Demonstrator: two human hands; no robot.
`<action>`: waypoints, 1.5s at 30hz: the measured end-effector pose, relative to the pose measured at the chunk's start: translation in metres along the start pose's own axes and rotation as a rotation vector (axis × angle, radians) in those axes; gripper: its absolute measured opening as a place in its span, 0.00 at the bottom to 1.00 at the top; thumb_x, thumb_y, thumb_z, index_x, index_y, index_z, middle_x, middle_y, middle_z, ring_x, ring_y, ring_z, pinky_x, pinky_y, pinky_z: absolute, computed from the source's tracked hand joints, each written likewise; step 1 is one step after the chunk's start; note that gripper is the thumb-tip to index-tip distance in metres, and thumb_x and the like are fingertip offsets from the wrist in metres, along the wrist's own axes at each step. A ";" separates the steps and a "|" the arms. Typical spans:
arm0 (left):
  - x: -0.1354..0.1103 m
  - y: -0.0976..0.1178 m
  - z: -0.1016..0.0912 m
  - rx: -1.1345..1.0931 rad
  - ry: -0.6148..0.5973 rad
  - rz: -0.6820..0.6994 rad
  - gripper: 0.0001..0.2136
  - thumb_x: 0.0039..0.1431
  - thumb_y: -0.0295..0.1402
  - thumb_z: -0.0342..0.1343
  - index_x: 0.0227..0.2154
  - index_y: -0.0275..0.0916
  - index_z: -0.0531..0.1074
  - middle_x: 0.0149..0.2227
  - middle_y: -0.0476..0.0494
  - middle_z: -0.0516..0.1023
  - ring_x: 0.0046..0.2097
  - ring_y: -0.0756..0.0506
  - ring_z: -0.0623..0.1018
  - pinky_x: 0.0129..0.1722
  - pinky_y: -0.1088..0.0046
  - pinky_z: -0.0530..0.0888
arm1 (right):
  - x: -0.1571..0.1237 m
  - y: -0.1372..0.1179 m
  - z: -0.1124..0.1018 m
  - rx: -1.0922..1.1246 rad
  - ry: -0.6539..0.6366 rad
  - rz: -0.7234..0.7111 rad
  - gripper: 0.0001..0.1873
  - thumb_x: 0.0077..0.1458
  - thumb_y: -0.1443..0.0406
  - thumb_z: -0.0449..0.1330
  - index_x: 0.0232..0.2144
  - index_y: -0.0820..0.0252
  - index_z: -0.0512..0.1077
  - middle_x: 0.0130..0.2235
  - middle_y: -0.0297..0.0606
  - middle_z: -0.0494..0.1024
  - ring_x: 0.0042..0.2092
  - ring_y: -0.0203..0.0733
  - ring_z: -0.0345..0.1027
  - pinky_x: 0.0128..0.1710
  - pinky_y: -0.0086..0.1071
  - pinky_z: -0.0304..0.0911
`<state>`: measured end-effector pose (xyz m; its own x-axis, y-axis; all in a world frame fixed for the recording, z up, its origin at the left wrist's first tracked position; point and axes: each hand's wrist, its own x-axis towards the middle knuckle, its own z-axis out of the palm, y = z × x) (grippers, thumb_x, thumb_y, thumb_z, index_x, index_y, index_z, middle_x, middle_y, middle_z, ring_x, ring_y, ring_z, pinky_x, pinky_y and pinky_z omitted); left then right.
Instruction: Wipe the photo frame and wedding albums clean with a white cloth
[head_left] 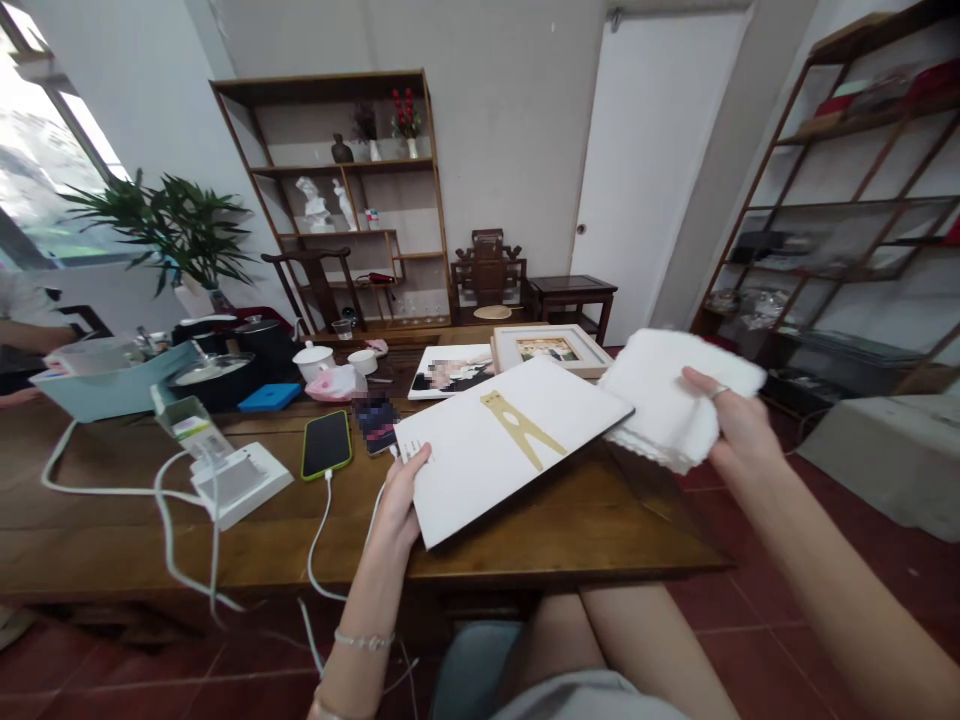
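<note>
My left hand grips the near left corner of a flat white rectangular panel, thumb on top and fingers underneath. A gold long-legged cat figure decorates its upper face, small print lies near my thumb, and its edge is dark. Whether it is a book or a closed laptop I cannot tell. The panel is tilted over the table's front edge. Off to the right, my right hand pinches a white cloth with ragged edges, thumb on top. The cloth hangs beside the panel's right corner; whether they touch is unclear.
Behind the panel on the wooden table lie a framed picture and a photo print. A green-edged phone, white cables, a white box, pots and a light-blue bin occupy the left. A person sits far left.
</note>
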<state>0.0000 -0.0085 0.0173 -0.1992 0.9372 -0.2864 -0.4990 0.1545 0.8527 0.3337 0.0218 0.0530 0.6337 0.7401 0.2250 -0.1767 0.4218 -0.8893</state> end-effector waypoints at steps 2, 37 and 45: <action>0.002 0.002 -0.004 0.030 -0.001 0.018 0.13 0.56 0.23 0.52 0.45 0.29 0.68 0.31 0.37 0.81 0.30 0.43 0.81 0.34 0.68 0.78 | 0.001 -0.009 -0.013 -0.258 0.108 -0.289 0.11 0.39 0.65 0.65 0.29 0.55 0.70 0.36 0.38 0.77 0.39 0.46 0.71 0.39 0.42 0.69; 0.009 -0.011 -0.009 1.419 0.008 0.557 0.30 0.44 0.45 0.61 0.48 0.30 0.69 0.48 0.32 0.75 0.47 0.35 0.75 0.47 0.61 0.70 | -0.104 0.015 -0.026 -1.499 -1.243 -0.706 0.32 0.35 0.84 0.44 0.43 0.65 0.68 0.63 0.51 0.52 0.64 0.58 0.37 0.55 0.57 0.51; 0.018 -0.022 -0.017 1.350 -0.216 0.783 0.24 0.53 0.40 0.53 0.51 0.32 0.66 0.60 0.31 0.59 0.62 0.37 0.59 0.59 0.59 0.58 | -0.073 0.021 -0.020 -1.422 -1.093 -0.811 0.23 0.40 0.77 0.51 0.41 0.63 0.71 0.54 0.53 0.66 0.56 0.54 0.57 0.55 0.48 0.53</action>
<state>-0.0071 -0.0005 -0.0135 0.1411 0.9222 0.3599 0.7807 -0.3272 0.5324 0.2985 -0.0342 0.0097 -0.5141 0.8083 0.2869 0.8489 0.5274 0.0353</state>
